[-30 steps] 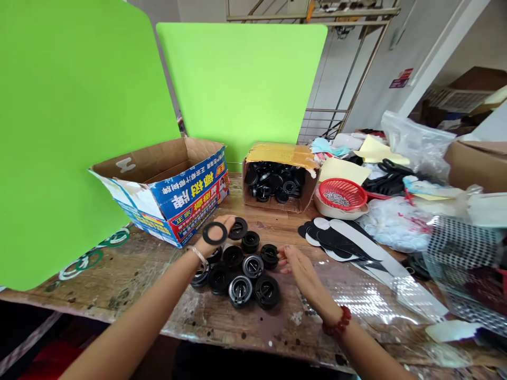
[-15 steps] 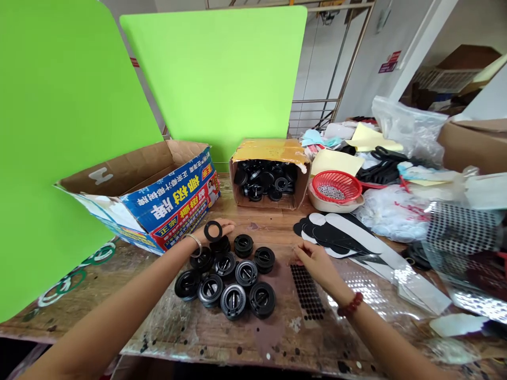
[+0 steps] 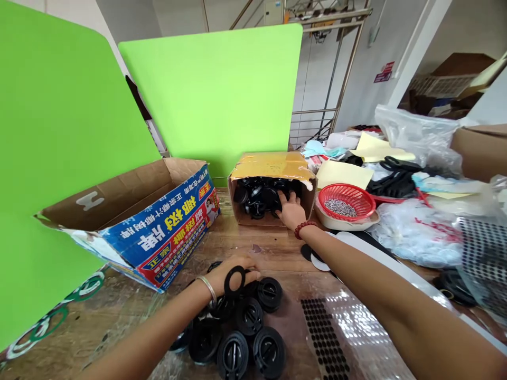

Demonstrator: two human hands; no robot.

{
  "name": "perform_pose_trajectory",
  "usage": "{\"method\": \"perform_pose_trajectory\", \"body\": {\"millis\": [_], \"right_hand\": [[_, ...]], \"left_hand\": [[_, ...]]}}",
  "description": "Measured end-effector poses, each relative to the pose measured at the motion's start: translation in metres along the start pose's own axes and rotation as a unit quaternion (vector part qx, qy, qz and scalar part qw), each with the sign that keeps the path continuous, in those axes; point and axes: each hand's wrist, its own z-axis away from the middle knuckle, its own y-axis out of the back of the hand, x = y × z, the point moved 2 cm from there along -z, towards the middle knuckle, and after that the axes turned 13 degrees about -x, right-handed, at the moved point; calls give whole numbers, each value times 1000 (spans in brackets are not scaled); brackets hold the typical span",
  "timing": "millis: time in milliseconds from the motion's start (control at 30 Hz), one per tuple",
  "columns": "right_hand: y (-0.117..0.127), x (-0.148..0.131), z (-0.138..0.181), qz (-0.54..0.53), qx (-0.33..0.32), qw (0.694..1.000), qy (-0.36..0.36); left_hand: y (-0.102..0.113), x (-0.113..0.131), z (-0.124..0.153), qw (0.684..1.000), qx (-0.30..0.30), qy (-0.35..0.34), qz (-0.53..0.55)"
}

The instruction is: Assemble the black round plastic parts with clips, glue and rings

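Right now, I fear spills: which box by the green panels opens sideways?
The yellow-taped cardboard box, holding black round parts; the blue printed box opens upward.

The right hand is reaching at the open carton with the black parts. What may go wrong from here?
The carton lies with its open side toward the person, so loose black parts might tumble out if the right hand disturbs the pile.

The red basket of small bits looks close to that forearm; a bump might spill them.

The left hand is among the crowded black discs and might knock some aside.
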Motion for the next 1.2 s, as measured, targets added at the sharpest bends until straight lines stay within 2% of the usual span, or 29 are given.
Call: {"method": "perform_pose_trajectory", "body": {"millis": [67, 167, 367, 500, 700, 767, 833, 933, 1000, 1033, 1067, 1133, 1167, 1200], "right_hand": [[2, 1, -7, 28, -10, 1000, 0], [4, 5, -4, 48, -15, 999, 0], [-1, 19, 38, 22, -9, 999, 44], [-5, 30, 60, -58, 5, 996, 70], [-5, 43, 87, -218, 4, 973, 74], [-2, 43, 102, -253, -5, 964, 76], [4, 39, 120, -302, -15, 950, 82], [16, 24, 154, -411, -54, 905, 99], [27, 10, 178, -480, -95, 864, 116], [33, 4, 189, -508, -116, 844, 125], [39, -2, 200, -530, -136, 826, 135], [50, -8, 219, -553, -174, 799, 157], [55, -7, 227, -554, -191, 793, 164], [57, -3, 234, -546, -201, 797, 164]], "left_hand": [[-5, 14, -2, 999, 14, -35, -30], [-16, 33, -3, 993, -8, -90, -77], [-25, 43, -1, 990, -38, -55, -124], [-32, 39, -5, 994, -36, -59, -85], [-42, 32, -10, 998, 13, -58, 25], [-40, 29, -11, 995, 52, -48, 67], [-35, 25, -13, 985, 116, -31, 120], [-29, 29, -9, 959, 205, -2, 197], [-32, 41, -1, 938, 217, 0, 269], [-35, 51, 5, 925, 204, -5, 321], [-41, 61, 11, 894, 166, -13, 417], [-54, 83, 26, 814, 73, -3, 577], [-61, 92, 34, 783, 51, 9, 620], [-66, 100, 43, 762, 57, 17, 645]]}}
